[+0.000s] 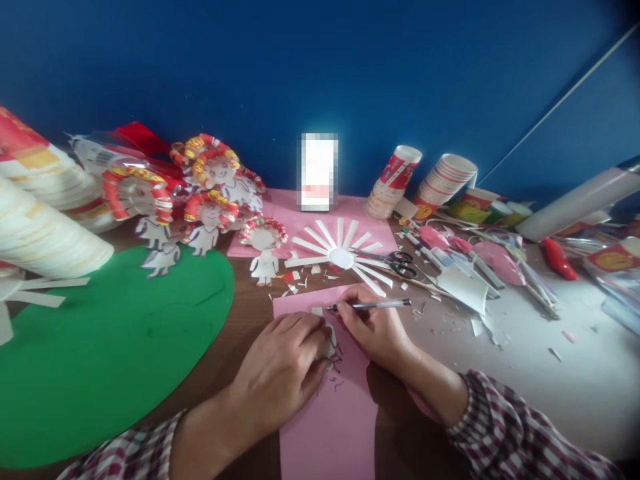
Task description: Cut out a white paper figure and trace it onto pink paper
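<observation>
On the pink paper (327, 433) my left hand (290, 360) curls over a small white paper cutout (319, 311) and holds it down. Much of the cutout is hidden beneath the fingers. Dark pen marks show on the paper beside the left thumb. My right hand (375, 327) pinches a clear gel pen (385, 304), its tip close to the cutout's upper edge. Just beyond the hands lies a white paper cup cut into spread strips (341, 258), with black-handled scissors (403, 263) touching its right side.
Paper dolls (265, 257) with red-and-yellow rings stand at left behind a green sheet (120, 353). Paper cup stacks (447, 183) rise at back right, and others lean at far left. A bright, blurred phone-shaped screen (318, 170) stands against the blue wall. Paper scraps litter the right side.
</observation>
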Motion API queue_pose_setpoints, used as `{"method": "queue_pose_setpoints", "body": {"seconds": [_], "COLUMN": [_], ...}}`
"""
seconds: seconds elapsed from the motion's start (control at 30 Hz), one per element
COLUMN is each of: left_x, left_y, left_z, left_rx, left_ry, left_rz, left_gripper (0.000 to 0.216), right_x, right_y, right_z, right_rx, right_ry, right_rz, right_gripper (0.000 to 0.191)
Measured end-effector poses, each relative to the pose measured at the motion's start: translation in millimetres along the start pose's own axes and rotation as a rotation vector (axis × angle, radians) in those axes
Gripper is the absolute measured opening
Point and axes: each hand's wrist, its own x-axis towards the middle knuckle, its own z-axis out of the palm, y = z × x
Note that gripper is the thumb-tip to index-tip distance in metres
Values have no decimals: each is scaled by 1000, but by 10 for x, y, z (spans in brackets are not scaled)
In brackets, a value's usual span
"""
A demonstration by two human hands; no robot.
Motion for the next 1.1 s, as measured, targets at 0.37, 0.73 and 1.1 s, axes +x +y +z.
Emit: {"method": "queue_pose_setpoints", "body": {"seconds": [0.37,0.73,1.1], "left_x": [3,-3,2], "left_y": [2,4,1], "left_z": [2,7,10], "left_rx": [30,28,45], "left_ry": [22,2,12], "left_rz": [3,-4,-1], "left_gripper": [27,28,29], "right_x": [2,3,-1], "right_y": [6,5,5], "right_z": [10,18,16], "right_rx": [-39,-41,-48], "right_ry": [-7,-12,5], "right_rz": [-6,17,-11], "right_gripper": [12,13,12]}}
